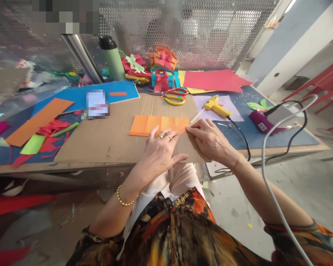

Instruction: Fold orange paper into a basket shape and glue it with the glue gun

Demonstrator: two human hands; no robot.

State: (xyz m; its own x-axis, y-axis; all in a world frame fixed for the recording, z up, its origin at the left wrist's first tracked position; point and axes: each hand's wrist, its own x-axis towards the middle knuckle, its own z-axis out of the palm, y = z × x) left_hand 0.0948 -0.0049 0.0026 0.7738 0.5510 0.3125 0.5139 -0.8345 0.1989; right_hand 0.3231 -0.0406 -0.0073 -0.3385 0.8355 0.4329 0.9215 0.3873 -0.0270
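A creased strip of orange paper (147, 125) lies on a sheet of brown cardboard (105, 142) in front of me. Flat across its lower edge rests my left hand (159, 151), fingers stretched out and thumb apart, with rings on it. My right hand (212, 140) is closed in a pinch at the strip's right end, and its fingertips hide that corner. Just beyond the right hand, a yellow glue gun (217, 108) with a white glue stick in its back lies on a pale lilac sheet (234, 107).
Scissors (174, 99) lie behind the strip. Paper gift boxes with bows (162, 79), red sheets (211, 79) and a green bottle (115, 61) stand along the mesh panel. Paper scraps (51, 129) are at left. A purple power strip (262, 120) and cables (266, 147) occupy the right.
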